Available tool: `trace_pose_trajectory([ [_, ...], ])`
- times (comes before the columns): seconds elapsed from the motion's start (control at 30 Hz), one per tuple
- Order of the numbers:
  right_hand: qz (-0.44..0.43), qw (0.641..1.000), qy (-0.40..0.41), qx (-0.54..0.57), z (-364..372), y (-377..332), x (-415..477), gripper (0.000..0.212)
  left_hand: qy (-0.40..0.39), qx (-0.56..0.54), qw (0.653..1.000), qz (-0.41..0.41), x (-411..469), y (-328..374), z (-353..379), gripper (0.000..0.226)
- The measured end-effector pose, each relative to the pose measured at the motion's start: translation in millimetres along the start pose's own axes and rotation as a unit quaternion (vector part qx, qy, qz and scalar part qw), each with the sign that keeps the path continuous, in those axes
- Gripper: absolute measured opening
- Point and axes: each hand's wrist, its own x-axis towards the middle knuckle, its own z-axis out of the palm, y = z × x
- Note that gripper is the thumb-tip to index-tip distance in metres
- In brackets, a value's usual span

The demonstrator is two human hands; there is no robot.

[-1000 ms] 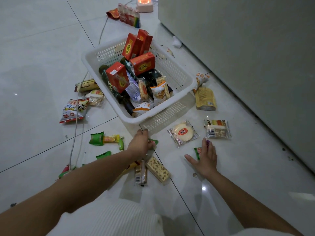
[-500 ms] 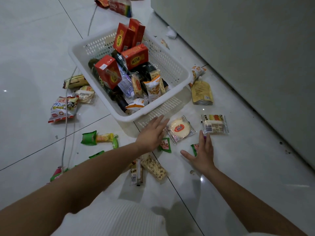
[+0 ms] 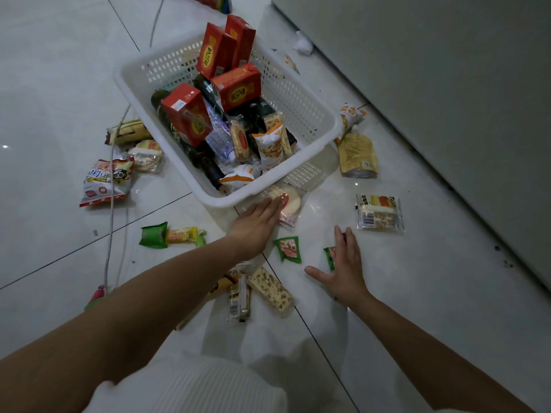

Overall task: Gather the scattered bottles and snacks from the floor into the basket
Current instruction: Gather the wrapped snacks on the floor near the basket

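Observation:
A white plastic basket (image 3: 310,96) stands on the floor, holding red cartons, dark bottles and snack packs. Just in front of it lies a round rice cracker in a clear wrapper (image 3: 290,201). My left hand (image 3: 258,225) reaches onto it with straight fingers, fingertips touching the wrapper. My right hand (image 3: 346,269) lies flat on the floor, covering part of a small green packet (image 3: 329,256). Another small green packet (image 3: 288,248) lies between my hands. A clear-wrapped cake (image 3: 379,216) sits right of my hands.
Loose snacks lie around: a nut bar (image 3: 269,289), a wrapped bar (image 3: 240,298), a green and yellow wrapper (image 3: 170,235), a chip bag (image 3: 105,181), a yellow pouch (image 3: 357,156). A white cable (image 3: 111,222) runs along the left. A grey cabinet wall (image 3: 447,84) borders the right.
My left hand let go of the small green packet, opened and moved forward onto the round cracker. The cracker has slid toward the basket. My right hand stayed flat on the floor.

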Motion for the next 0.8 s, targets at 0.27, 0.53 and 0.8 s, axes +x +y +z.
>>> trace_pose_trajectory([
  [0.27, -0.1, 0.993, -0.053, -0.038, 30.6, -35.7, 8.4, 0.103, 0.005, 0.049, 0.999, -0.001, -34.2, -18.0, 5.1, 0.07],
  [0.53, -0.237, 0.942, -0.094, -0.219, 37.8, -37.5, 10.0, 0.074, 0.022, -0.113, 0.971, -0.208, -43.2, -23.2, 2.2, 0.054],
  [0.8, -0.3, 0.912, 0.006, -0.28, 27.3, -19.8, 13.5, 0.052, -0.013, -0.264, 0.901, -0.345, -33.4, -28.3, 2.7, 0.077],
])
